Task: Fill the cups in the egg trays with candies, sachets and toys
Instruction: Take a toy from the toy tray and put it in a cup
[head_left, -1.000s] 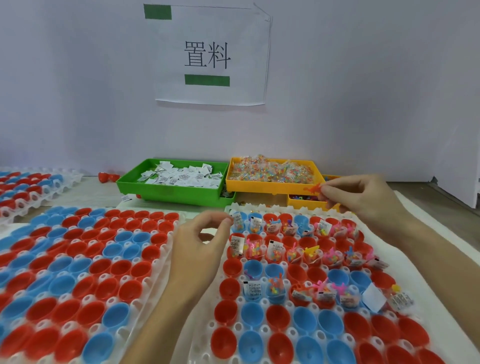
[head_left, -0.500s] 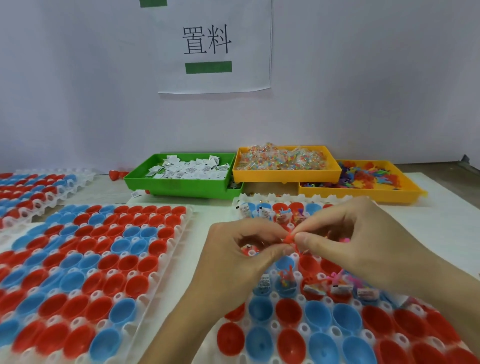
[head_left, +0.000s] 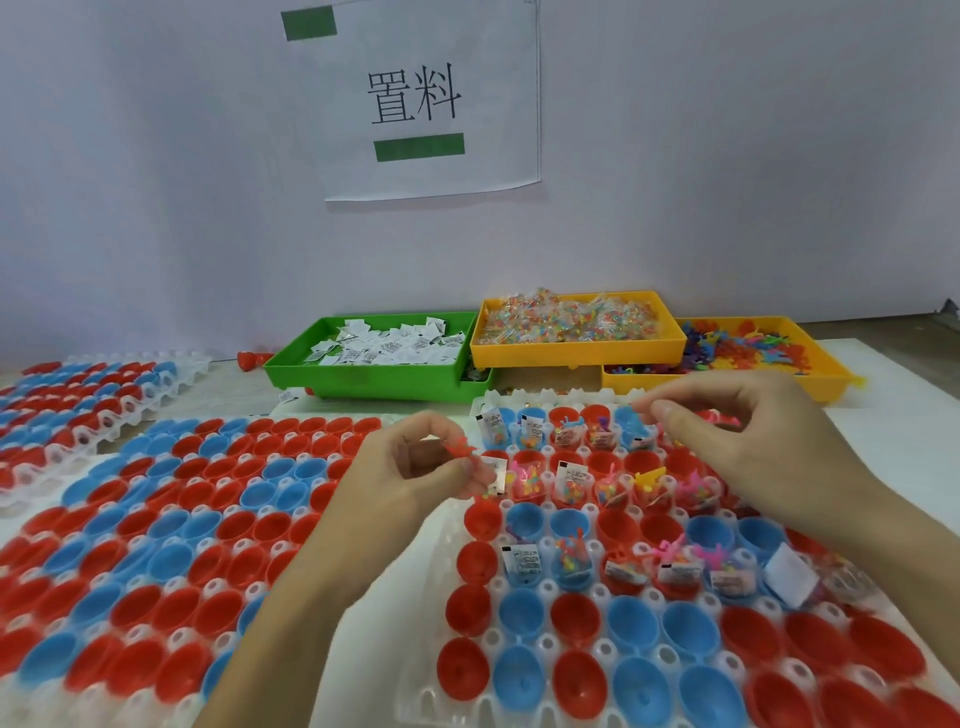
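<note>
My left hand (head_left: 410, 483) pinches a small orange-red toy (head_left: 460, 447) over the left edge of the right egg tray (head_left: 605, 648). My right hand (head_left: 753, 447) hovers over that tray's far rows, thumb and forefinger tips together; whether anything sits between them does not show. The tray's far rows of red and blue cups hold sachets, candies and toys; its near rows are bare. Behind stand a green bin (head_left: 363, 388) of white sachets, a yellow bin (head_left: 571, 356) of wrapped candies and a second yellow bin (head_left: 623, 385) of coloured toys.
A second egg tray (head_left: 137, 636) with bare red and blue cups lies to the left. A third tray (head_left: 171, 364) sits at the far left. A paper sign (head_left: 431, 98) hangs on the wall behind the bins. White table surface shows at the right.
The hands met over the right tray and have parted. The orange-red toy went from my right hand to my left; my right hand drew back to the right.
</note>
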